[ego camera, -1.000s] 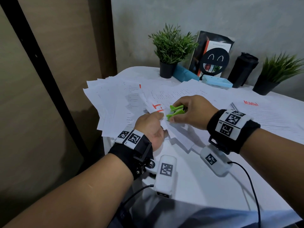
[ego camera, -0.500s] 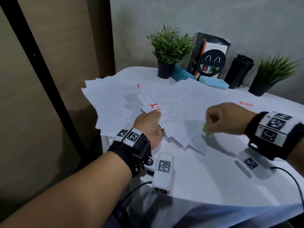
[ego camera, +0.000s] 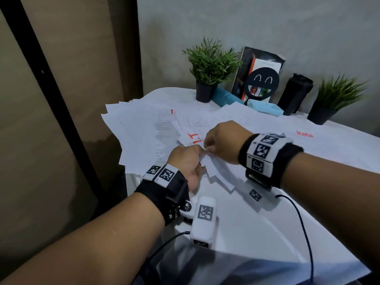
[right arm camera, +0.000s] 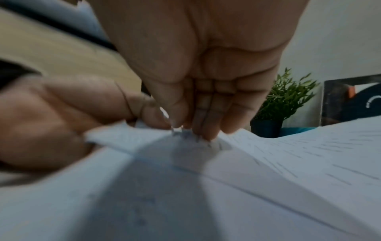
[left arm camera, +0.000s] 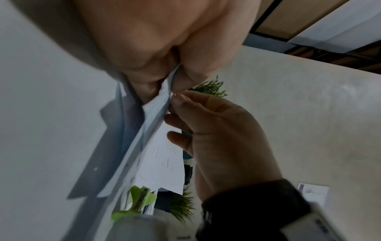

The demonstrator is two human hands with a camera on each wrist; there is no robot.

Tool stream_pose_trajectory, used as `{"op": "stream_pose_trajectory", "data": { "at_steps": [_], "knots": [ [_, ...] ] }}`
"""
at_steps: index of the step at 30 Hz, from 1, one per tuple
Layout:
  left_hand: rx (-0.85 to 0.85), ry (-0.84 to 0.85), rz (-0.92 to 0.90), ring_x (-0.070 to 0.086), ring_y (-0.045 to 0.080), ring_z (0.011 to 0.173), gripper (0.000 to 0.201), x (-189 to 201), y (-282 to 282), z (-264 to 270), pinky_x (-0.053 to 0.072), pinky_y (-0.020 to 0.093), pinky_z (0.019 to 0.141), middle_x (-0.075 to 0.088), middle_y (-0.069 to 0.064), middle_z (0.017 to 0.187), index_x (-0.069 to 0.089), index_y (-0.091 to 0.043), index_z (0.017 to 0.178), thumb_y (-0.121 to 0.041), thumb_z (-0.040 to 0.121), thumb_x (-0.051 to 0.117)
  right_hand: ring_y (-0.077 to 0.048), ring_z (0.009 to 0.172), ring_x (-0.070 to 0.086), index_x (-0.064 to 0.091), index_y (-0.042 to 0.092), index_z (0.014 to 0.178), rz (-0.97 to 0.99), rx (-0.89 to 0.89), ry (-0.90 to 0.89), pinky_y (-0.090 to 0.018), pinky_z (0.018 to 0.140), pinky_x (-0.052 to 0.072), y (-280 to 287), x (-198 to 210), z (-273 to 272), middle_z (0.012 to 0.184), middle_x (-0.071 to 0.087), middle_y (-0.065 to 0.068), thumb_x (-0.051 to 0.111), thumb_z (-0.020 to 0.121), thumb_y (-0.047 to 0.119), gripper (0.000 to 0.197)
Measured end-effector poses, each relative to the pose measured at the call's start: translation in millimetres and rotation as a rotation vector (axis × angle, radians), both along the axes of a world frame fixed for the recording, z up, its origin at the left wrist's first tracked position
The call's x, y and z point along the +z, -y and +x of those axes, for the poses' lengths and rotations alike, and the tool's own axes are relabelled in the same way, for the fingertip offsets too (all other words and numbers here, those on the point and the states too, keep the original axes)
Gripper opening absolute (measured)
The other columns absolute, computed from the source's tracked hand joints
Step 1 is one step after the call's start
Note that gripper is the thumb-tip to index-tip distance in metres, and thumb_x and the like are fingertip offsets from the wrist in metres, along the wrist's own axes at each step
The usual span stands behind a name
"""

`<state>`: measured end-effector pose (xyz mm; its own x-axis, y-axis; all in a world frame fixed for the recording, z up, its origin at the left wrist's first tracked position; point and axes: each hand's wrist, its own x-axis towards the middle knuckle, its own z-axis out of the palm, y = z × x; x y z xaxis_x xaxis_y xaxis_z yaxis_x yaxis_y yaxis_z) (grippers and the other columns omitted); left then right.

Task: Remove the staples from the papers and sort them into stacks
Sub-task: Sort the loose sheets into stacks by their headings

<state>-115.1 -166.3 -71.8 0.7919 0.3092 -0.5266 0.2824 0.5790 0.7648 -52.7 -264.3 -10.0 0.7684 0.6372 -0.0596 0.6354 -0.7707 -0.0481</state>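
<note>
Papers (ego camera: 141,130) between two pinching hands

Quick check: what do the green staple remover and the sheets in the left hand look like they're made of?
Staple remover: glossy moulded plastic, seemingly, with duller grey, probably metal, jaws. Sheets pinched by the left hand: thin matte printed paper, bending at the corner.

A grey plaster wall (ego camera: 257,23) is standing behind a white table (ego camera: 236,229). At ten o'clock a tan wooden panel (ego camera: 78,58) is rising, a black bar (ego camera: 51,85) slanting across it. Dim light is casting soft shadows over the tabletop.
</note>
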Motion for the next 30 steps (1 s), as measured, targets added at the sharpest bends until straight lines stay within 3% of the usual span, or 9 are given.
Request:
{"op": "stream_pose_trajectory", "data": {
  "at_steps": [5, 8, 10, 13, 15, 18, 23, 26, 30],
  "knots": [
    [-0.003, 0.011, -0.014, 0.047, 0.027, 0.078, 0.014, 1, 1, 0, 0.050, 0.032, 0.070, 0.055, 0.012, 0.081, 0.058, -0.006, 0.093, 0.008, 0.093, 0.055, -0.017, 0.084, 0.058, 0.067, 0.025, 0.085, -0.039, -0.022, 0.017, -0.027, 0.066, 0.040, -4, -2, 0, 0.077, 0.060, 0.007, 0.063, 0.089, 0.027, 0.006],
    [-0.009, -0.012, 0.044, 0.042, 0.022, 0.058, 0.021, 1, 1, 1, 0.038, 0.026, 0.053, 0.048, 0.004, 0.052, 0.054, -0.009, 0.078, 0.006, 0.092, 0.052, -0.021, 0.083, 0.060, 0.066, 0.016, 0.085, -0.155, -0.061, -0.009, -0.029, 0.066, 0.045, -15, 3, -1, 0.080, 0.063, -0.001, 0.059, 0.090, 0.034, 0.020],
    [0.005, -0.017, 0.066, 0.038, 0.021, 0.050, 0.017, 1, 1, 0, 0.033, 0.027, 0.053, 0.048, 0.007, 0.054, 0.055, -0.005, 0.079, 0.006, 0.091, 0.053, -0.021, 0.066, 0.057, 0.061, 0.011, 0.068, -0.162, -0.160, -0.138, -0.026, 0.056, 0.043, -24, 9, 2, 0.066, 0.058, -0.003, 0.058, 0.089, 0.030, 0.029],
    [0.020, -0.013, 0.093, 0.033, 0.017, 0.038, 0.018, 3, 4, -1, 0.028, 0.025, 0.050, 0.044, 0.010, 0.058, 0.053, -0.006, 0.078, 0.006, 0.091, 0.054, -0.016, 0.047, 0.042, 0.049, 0.012, 0.060, 0.043, -0.356, -0.466, -0.021, 0.046, 0.033, -29, 13, 6, 0.058, 0.048, -0.004, 0.051, 0.088, 0.008, 0.029],
    [0.015, -0.002, 0.110, 0.030, 0.015, 0.033, 0.023, 4, 6, -2, 0.027, 0.022, 0.047, 0.041, 0.003, 0.042, 0.050, -0.009, 0.074, 0.007, 0.090, 0.051, -0.015, 0.040, 0.035, 0.046, 0.012, 0.059, 0.198, -0.483, -0.602, -0.017, 0.044, 0.028, -26, 13, 6, 0.054, 0.044, -0.006, 0.046, 0.083, 0.003, 0.025],
    [-0.007, 0.010, 0.123, 0.042, 0.020, 0.049, 0.027, 3, 7, 0, 0.033, 0.031, 0.054, 0.043, 0.001, 0.041, 0.048, -0.011, 0.072, 0.010, 0.089, 0.044, -0.015, 0.039, 0.031, 0.040, 0.014, 0.057, 0.360, -0.583, -0.694, -0.016, 0.045, 0.025, -24, 20, 7, 0.052, 0.041, -0.005, 0.044, 0.078, 0.007, 0.022],
    [-0.047, 0.035, 0.205, 0.055, 0.018, 0.064, 0.023, -10, 3, 8, 0.051, 0.027, 0.057, 0.055, 0.004, 0.078, 0.052, -0.016, 0.081, -0.001, 0.099, 0.054, -0.019, 0.047, 0.040, 0.054, 0.012, 0.057, 0.573, -0.560, -0.520, -0.023, 0.052, 0.033, -3, 53, 19, 0.057, 0.051, -0.007, 0.058, 0.073, 0.010, 0.016],
    [-0.062, 0.073, 0.114, 0.066, 0.029, 0.078, 0.020, -10, 2, 8, 0.060, 0.039, 0.077, 0.068, 0.013, 0.088, 0.062, -0.004, 0.090, 0.009, 0.097, 0.048, -0.018, 0.051, 0.045, 0.061, 0.008, 0.065, 0.610, -0.530, -0.343, -0.025, 0.052, 0.037, 44, 75, 21, 0.063, 0.056, -0.008, 0.062, 0.076, 0.008, 0.011],
    [-0.062, 0.120, 0.005, 0.070, 0.030, 0.068, 0.030, -17, -6, 14, 0.063, 0.040, 0.058, 0.074, 0.018, 0.082, 0.064, 0.002, 0.090, 0.015, 0.094, 0.037, -0.018, 0.054, 0.052, 0.066, 0.006, 0.071, 0.628, -0.576, -0.157, -0.025, 0.053, 0.042, 146, 85, 7, 0.063, 0.061, -0.007, 0.066, 0.079, 0.008, 0.008]
  ]
}}
